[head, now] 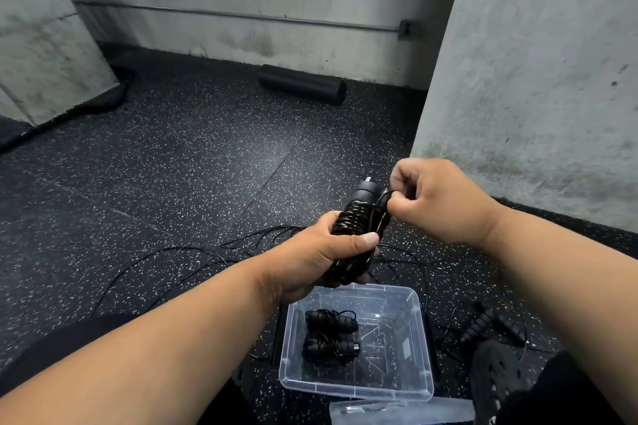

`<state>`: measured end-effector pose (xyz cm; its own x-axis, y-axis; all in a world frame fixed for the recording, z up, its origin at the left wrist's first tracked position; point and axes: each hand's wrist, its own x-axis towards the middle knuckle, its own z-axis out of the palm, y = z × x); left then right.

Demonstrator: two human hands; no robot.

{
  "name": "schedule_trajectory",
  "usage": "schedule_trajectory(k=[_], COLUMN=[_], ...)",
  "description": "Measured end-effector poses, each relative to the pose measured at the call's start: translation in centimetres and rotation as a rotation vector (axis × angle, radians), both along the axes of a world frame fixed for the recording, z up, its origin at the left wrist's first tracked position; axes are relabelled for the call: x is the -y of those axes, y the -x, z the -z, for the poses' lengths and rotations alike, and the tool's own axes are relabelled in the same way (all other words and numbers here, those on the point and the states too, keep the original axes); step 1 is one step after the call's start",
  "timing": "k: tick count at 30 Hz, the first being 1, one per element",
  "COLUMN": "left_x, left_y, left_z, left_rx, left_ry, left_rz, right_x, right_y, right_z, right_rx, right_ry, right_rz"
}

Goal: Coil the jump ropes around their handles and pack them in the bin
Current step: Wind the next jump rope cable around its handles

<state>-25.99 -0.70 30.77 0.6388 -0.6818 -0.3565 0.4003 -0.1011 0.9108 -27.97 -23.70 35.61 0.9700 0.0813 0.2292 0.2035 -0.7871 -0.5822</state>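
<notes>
Clear glossy plastic bin (423, 386), speckled matt rubber floor (172, 162), rough concrete wall (538, 72).

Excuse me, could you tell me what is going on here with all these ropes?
A person is coiling a jump rope around its handles. The left hand grips the bundle while the right hand pinches the cord near the top. Two coiled ropes already lie in the clear bin below, and loose rope is still spread on the floor.
</notes>
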Motion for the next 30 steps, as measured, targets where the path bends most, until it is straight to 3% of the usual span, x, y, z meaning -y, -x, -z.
schedule_trajectory(k=[5,8,12,21,27,30], left_x=[-0.3,-0.3,-0.7,-1.1,-1.1,-1.6], left_y=[-0.4,-0.5,-0.1,0.8,0.6,-0.3], left_z=[-1.1,-1.2,-0.5,-0.1,-0.3,-0.7], left_rx=[-0.06,-0.101,-0.1,-0.136,-0.147,-0.161], left_ry=[0.035,0.035,0.0,-0.029,-0.025,-0.095], left_rz=[0.077,0.087,0.083,0.097,0.13,0.195], right_x=[0.1,-0.5,-1.6,-1.7,-1.5,-1.1], right_y=[-0.6,-1.3,-1.2,-0.6,-0.4,-0.2], right_z=[0.2,1.0,2.6,3.6,3.9,3.7], right_rx=[0.046,-0.028,-0.134,-0.119,-0.171,-0.361], right_ry=[-0.112,-0.207,-0.228,-0.183,-0.335,-0.35], right_rz=[0.132,0.198,0.162,0.145,0.131,0.004])
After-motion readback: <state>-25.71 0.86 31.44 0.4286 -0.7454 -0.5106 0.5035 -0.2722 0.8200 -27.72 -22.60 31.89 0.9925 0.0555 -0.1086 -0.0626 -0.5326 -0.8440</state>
